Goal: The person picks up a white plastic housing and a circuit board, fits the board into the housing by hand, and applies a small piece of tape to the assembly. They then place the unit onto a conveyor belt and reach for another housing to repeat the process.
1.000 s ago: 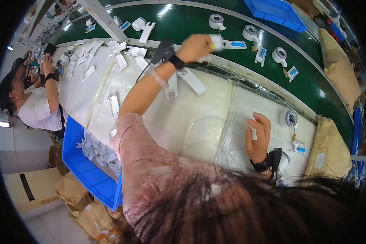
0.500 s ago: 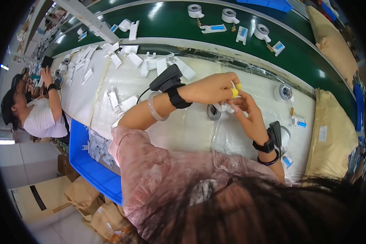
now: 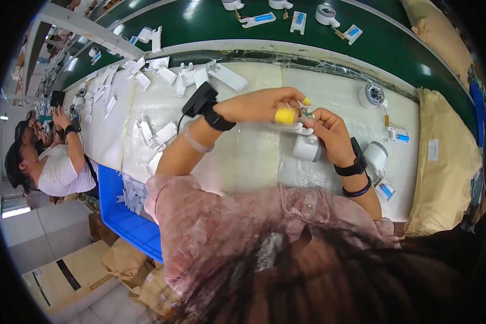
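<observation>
My right hand (image 3: 332, 132) is closed on a white plastic housing, gripping it by its flat bracket end. The round white body (image 3: 308, 148) of this housing hangs below my fingers. A small green circuit board (image 3: 307, 112) with thin wires shows between my two hands. My left hand (image 3: 272, 105), with yellow finger covers on two fingers, is bent in a pinch beside the board. One yellow-tipped finger is smeared by motion, and what the left fingertips hold is hidden. Right of my right wrist lies another white round unit (image 3: 376, 155), wired to a plate with a blue cell (image 3: 386, 190).
An open round unit (image 3: 372, 95) and its blue-celled plate (image 3: 398, 135) lie at the right. White plastic parts (image 3: 229, 77) are heaped at the back left. Behind runs a green conveyor (image 3: 200, 32) with several units. A blue bin (image 3: 129, 227) stands lower left; a co-worker (image 3: 65, 167) sits at left.
The housing has turned, so its round body now faces downward and the green board shows. My left hand has shifted slightly left. The whole view has tilted, moving the conveyor units up and left.
</observation>
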{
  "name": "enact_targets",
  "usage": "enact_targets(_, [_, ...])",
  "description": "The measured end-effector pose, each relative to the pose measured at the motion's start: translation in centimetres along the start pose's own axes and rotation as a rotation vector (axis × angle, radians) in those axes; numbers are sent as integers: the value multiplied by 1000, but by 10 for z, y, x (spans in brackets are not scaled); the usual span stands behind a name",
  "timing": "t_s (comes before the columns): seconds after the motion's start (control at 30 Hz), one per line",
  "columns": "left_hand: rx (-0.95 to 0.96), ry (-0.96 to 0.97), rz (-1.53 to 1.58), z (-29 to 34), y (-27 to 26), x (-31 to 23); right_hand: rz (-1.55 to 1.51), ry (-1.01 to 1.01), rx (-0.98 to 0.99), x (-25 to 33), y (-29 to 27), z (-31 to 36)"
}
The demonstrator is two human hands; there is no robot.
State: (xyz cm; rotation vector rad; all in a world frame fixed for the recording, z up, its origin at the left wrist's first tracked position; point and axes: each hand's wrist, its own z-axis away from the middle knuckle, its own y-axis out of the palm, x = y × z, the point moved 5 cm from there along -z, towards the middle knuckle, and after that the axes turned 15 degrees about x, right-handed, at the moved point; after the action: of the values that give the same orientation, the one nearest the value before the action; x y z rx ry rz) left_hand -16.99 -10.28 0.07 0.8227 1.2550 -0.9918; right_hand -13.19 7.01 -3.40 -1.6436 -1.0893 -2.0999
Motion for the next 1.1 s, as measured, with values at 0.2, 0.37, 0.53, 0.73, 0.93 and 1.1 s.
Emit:
enact_targets(0.2, [-323, 16, -831, 4, 41, -15, -114, -75, -54, 2, -8, 1])
enact_targets(0.37, [-537, -35, -177, 24, 37, -20, -96, -125, 165, 17, 7, 9])
enact_targets(0.53, [-484, 201, -153, 26, 36, -9, 181, 35, 323, 28, 14, 15])
enact_targets(0.73, [-482, 59, 131, 31, 37, -1, 1457, -304, -79, 53, 27, 17])
enact_targets(0.93, [-491, 135, 324, 15, 42, 27, 1344, -508, -338, 51, 27, 17])
enact_targets(1.1, [-538, 211, 541, 11, 49, 28, 1256, -613, -270, 45, 32, 13])
